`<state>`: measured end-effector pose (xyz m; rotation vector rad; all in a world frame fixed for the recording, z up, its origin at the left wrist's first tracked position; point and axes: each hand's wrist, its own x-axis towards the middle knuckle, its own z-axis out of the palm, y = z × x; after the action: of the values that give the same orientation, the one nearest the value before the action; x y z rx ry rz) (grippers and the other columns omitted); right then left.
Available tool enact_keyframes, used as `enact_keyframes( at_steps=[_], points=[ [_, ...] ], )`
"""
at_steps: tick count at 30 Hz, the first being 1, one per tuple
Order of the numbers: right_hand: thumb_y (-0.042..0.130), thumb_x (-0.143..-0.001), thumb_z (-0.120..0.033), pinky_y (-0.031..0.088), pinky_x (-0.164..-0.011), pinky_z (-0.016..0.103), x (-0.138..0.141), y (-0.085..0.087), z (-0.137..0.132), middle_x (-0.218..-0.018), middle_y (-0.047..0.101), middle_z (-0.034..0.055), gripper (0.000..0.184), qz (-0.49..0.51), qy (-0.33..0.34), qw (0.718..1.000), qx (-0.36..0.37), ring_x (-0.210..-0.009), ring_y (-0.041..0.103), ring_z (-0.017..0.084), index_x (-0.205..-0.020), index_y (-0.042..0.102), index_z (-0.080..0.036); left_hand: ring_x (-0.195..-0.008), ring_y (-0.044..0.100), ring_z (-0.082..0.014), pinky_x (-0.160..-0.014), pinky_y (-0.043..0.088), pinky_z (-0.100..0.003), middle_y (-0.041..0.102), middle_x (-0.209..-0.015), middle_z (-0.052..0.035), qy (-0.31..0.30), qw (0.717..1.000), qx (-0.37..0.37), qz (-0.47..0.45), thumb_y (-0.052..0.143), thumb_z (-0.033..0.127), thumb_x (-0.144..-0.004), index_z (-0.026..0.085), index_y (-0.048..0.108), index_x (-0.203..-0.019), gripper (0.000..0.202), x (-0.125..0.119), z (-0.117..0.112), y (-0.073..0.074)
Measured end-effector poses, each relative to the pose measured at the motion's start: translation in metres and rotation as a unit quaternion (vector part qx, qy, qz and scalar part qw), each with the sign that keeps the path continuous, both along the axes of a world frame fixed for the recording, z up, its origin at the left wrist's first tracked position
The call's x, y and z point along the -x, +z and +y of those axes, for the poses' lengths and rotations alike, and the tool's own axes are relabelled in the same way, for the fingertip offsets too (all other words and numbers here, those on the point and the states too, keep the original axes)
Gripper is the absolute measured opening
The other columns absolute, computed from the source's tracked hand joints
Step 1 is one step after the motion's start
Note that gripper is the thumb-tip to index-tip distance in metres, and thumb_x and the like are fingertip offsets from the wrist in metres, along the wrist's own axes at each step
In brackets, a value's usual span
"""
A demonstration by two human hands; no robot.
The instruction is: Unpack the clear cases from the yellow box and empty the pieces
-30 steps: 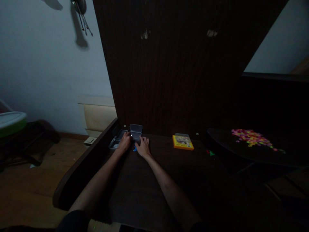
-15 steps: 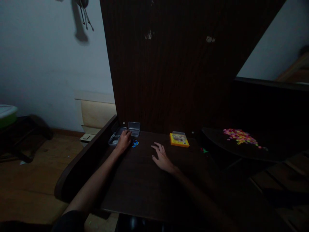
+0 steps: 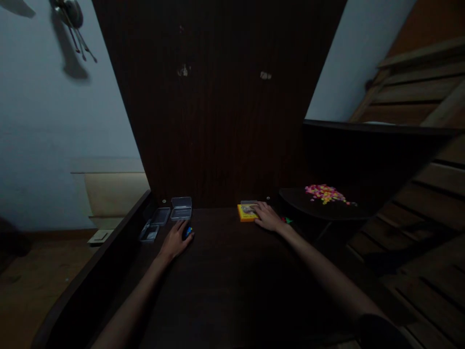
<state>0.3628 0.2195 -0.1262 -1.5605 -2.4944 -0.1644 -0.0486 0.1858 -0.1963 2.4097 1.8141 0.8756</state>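
Observation:
The scene is dim. My left hand (image 3: 175, 241) lies on the dark table (image 3: 225, 281), its fingers curled over some small blue pieces (image 3: 188, 232). Just beyond it stand clear plastic boxes (image 3: 180, 208), one with its lid up. My right hand (image 3: 267, 216) reaches to the far right of the table and rests with fingers spread on a yellow box (image 3: 246, 213). Small red and green pieces (image 3: 287, 220) lie just right of that hand.
A tall dark wooden panel (image 3: 218, 106) rises behind the table. A round dark side table (image 3: 323, 209) at the right carries a heap of pink and yellow pieces (image 3: 324, 193). Wooden slats (image 3: 417, 97) stand far right. A pale board (image 3: 112, 194) leans on the left wall.
My right hand has moved from the clear boxes across the table to the yellow box. My left hand slid slightly toward me onto the blue pieces. The view turned right.

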Motion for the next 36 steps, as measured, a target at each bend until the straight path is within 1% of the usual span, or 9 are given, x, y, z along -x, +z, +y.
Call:
enact_keyframes(
  at_steps=[6, 11, 14, 18, 22, 26, 30, 33, 36],
  points=[
    [0.056, -0.085, -0.018, 0.040, -0.099, 0.041, -0.002, 0.006, 0.016, -0.133, 0.047, 0.0162, 0.047, 0.001, -0.002, 1.000, 0.007, -0.116, 0.046, 0.028, -0.131, 0.054, -0.011, -0.135, 0.043, -0.0283, -0.111, 0.039, -0.044, 0.054, -0.139, -0.0133, -0.008, 0.998, 0.065, -0.005, 0.043, 0.046, -0.089, 0.013, 0.059, -0.128, 0.053, 0.001, 0.017, -0.010],
    [0.057, -0.086, -0.019, 0.039, -0.101, 0.041, -0.001, 0.011, 0.025, -0.132, 0.048, 0.0160, 0.045, -0.008, 0.018, 1.000, 0.005, -0.118, 0.045, 0.028, -0.130, 0.056, -0.013, -0.125, 0.055, -0.0278, -0.107, 0.043, -0.043, 0.062, -0.129, -0.0134, -0.032, 0.998, 0.058, -0.023, 0.042, 0.045, -0.089, 0.014, 0.070, -0.110, 0.046, -0.003, 0.016, -0.002],
    [0.057, -0.086, -0.018, 0.039, -0.102, 0.041, 0.000, 0.010, 0.030, -0.131, 0.050, 0.0172, 0.036, -0.028, 0.028, 0.999, 0.013, -0.121, 0.046, 0.029, -0.121, 0.062, -0.011, -0.115, 0.062, -0.0267, -0.103, 0.047, -0.042, 0.068, -0.118, -0.0130, -0.043, 0.996, 0.044, -0.061, 0.045, 0.041, -0.087, 0.015, 0.072, -0.102, 0.040, -0.007, 0.008, 0.007],
    [0.050, -0.089, -0.012, 0.040, -0.100, 0.038, 0.003, 0.008, 0.035, -0.122, 0.058, 0.0193, 0.027, -0.050, 0.043, 0.997, 0.028, -0.116, 0.052, 0.028, -0.111, 0.065, -0.008, -0.111, 0.065, -0.0253, -0.101, 0.049, -0.039, 0.069, -0.117, -0.0104, -0.038, 0.990, 0.062, -0.120, 0.052, 0.040, -0.084, 0.016, 0.070, -0.106, 0.037, -0.008, -0.002, 0.018],
    [0.049, -0.090, -0.014, 0.044, -0.095, 0.037, 0.006, 0.010, 0.036, -0.114, 0.063, 0.0193, 0.025, -0.066, 0.050, 0.996, 0.032, -0.105, 0.059, 0.028, -0.108, 0.066, -0.008, -0.116, 0.061, -0.0247, -0.107, 0.044, -0.042, 0.066, -0.124, -0.0082, -0.006, 0.986, 0.027, -0.165, 0.061, 0.042, -0.080, 0.019, 0.065, -0.118, 0.045, -0.006, -0.008, 0.019],
    [0.056, -0.085, -0.013, 0.042, -0.099, 0.038, 0.007, 0.013, 0.036, -0.127, 0.057, 0.0178, 0.038, -0.062, 0.047, 0.996, 0.039, -0.116, 0.053, 0.029, -0.122, 0.061, -0.010, -0.132, 0.047, -0.0283, -0.115, 0.032, -0.046, 0.057, -0.136, -0.0119, 0.027, 0.988, 0.043, -0.145, 0.065, 0.044, -0.078, 0.018, 0.058, -0.128, 0.057, -0.006, -0.009, 0.013],
    [0.056, -0.085, -0.014, 0.039, -0.103, 0.039, 0.007, 0.013, 0.040, -0.131, 0.054, 0.0179, 0.038, -0.054, 0.043, 0.996, 0.054, -0.121, 0.050, 0.029, -0.122, 0.061, -0.009, -0.141, 0.034, -0.0300, -0.114, 0.032, -0.046, 0.043, -0.147, -0.0157, 0.029, 0.987, 0.107, -0.115, 0.060, 0.044, -0.083, 0.016, 0.047, -0.139, 0.064, -0.009, -0.005, 0.009],
    [0.058, -0.083, -0.013, 0.037, -0.105, 0.037, 0.008, 0.013, 0.043, -0.136, 0.050, 0.0173, 0.041, -0.056, 0.041, 0.996, 0.058, -0.123, 0.048, 0.028, -0.124, 0.060, -0.010, -0.139, 0.036, -0.0311, -0.113, 0.033, -0.046, 0.041, -0.148, -0.0181, 0.038, 0.986, 0.129, -0.102, 0.056, 0.044, -0.086, 0.014, 0.045, -0.140, 0.063, -0.012, 0.001, 0.008],
    [0.061, -0.082, -0.015, 0.039, -0.100, 0.034, 0.009, 0.014, 0.046, -0.132, 0.053, 0.0174, 0.043, -0.059, 0.040, 0.995, 0.069, -0.118, 0.052, 0.028, -0.125, 0.058, -0.009, -0.134, 0.044, -0.0294, -0.111, 0.037, -0.044, 0.050, -0.142, -0.0185, 0.013, 0.989, 0.114, -0.096, 0.051, 0.041, -0.089, 0.012, 0.050, -0.136, 0.056, -0.014, 0.006, 0.009]
  ],
)
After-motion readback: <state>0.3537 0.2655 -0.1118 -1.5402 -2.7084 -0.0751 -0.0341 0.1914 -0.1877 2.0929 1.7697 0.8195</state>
